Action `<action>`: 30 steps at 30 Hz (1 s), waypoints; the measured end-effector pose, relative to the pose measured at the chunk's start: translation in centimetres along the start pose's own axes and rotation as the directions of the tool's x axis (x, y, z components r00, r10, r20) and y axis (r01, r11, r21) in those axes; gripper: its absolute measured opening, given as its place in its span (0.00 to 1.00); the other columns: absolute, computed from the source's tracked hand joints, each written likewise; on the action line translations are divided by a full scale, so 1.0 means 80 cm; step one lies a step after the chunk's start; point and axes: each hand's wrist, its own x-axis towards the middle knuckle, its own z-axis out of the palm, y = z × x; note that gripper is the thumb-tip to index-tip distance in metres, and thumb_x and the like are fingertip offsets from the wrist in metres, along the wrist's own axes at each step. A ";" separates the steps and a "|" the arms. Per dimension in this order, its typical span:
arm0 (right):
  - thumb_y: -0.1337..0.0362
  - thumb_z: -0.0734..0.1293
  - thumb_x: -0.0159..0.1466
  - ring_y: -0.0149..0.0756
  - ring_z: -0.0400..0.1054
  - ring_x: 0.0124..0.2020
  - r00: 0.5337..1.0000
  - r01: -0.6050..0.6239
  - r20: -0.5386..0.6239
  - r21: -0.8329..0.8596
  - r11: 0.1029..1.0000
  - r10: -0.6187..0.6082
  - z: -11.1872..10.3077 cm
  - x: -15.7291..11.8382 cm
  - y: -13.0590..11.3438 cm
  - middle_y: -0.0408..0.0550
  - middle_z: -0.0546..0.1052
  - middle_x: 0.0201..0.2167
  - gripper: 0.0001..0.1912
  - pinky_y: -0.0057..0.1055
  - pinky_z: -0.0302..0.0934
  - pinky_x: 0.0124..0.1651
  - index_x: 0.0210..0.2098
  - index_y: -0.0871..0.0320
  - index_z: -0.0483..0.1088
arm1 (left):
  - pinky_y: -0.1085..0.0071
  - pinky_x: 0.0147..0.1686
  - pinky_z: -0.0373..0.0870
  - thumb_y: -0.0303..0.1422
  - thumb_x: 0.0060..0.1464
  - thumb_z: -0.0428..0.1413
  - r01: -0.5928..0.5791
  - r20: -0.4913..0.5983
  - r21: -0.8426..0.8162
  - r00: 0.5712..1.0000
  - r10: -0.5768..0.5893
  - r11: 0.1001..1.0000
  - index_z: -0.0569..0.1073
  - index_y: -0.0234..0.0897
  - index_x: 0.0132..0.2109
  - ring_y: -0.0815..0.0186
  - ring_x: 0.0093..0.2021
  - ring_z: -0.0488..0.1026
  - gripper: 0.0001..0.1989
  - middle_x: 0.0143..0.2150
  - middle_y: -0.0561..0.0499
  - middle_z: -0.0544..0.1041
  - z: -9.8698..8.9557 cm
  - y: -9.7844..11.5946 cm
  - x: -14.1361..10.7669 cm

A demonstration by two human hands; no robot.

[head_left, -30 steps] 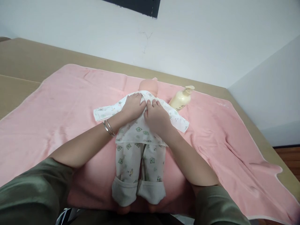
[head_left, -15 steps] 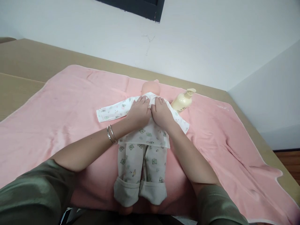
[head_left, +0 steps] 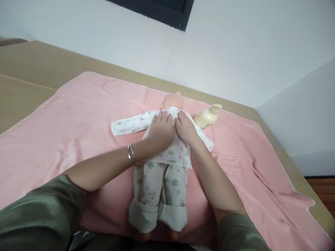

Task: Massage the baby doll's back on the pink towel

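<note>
Doll (head_left: 167, 158) laid lengthwise on pink blanket (head_left: 86, 104), head (head_left: 173, 100) at the far side, feet (head_left: 142, 237) toward the person. Both hands on its upper body.

Grip: left hand (head_left: 161, 132) palm down on the shirt (head_left: 180, 153), fingers stretched out side by side, pointing at the collar. Right hand (head_left: 186, 128) just beside it, fingers bent down near the neckline. Cloth pinched or merely pressed: cannot tell for either, undersides hidden.

Shirt white, small green prints. One sleeve (head_left: 128, 124) spread out nearly straight to the person's left; the other (head_left: 206, 141) slants out past the right forearm. Matching trousers (head_left: 174, 183) below the hem, cuffs (head_left: 143, 216) turned up.

Two silver bangles (head_left: 129, 155) at left wrist; person's green sleeves (head_left: 49, 205) end near the elbows.

Cream pump bottle (head_left: 206, 118) near the doll's shoulder, right side. Blanket creased, tan tabletop (head_left: 52, 57) showing past its edges. White wall (head_left: 230, 52) behind, dark panel (head_left: 167, 14) up top.
</note>
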 end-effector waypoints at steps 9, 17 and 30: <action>0.59 0.48 0.74 0.59 0.41 0.80 0.988 0.010 0.153 -0.108 0.994 0.006 -0.001 -0.010 -0.007 0.70 0.51 0.77 0.36 0.58 0.41 0.79 0.75 0.76 0.48 | 0.44 0.73 0.57 0.29 0.68 0.38 0.040 0.056 -0.106 0.998 -0.034 0.994 0.65 0.18 0.68 0.45 0.74 0.61 0.28 0.72 0.28 0.65 0.003 -0.023 0.025; 0.68 0.50 0.71 0.58 0.53 0.76 0.991 0.036 0.136 -0.188 0.981 -0.010 -0.011 -0.025 -0.029 0.72 0.62 0.72 0.32 0.55 0.50 0.76 0.71 0.77 0.57 | 0.43 0.72 0.57 0.30 0.67 0.39 0.077 0.044 -0.103 0.996 -0.073 0.992 0.68 0.19 0.65 0.44 0.71 0.64 0.27 0.70 0.29 0.69 0.007 -0.028 0.037; 0.61 0.52 0.71 0.56 0.46 0.79 0.997 -0.061 -0.051 0.078 0.995 0.065 0.024 0.005 -0.002 0.60 0.59 0.76 0.33 0.60 0.43 0.78 0.72 0.67 0.59 | 0.44 0.72 0.57 0.31 0.67 0.39 0.080 -0.005 -0.169 0.997 -0.082 0.982 0.69 0.23 0.64 0.46 0.70 0.65 0.26 0.68 0.31 0.71 0.013 -0.030 0.034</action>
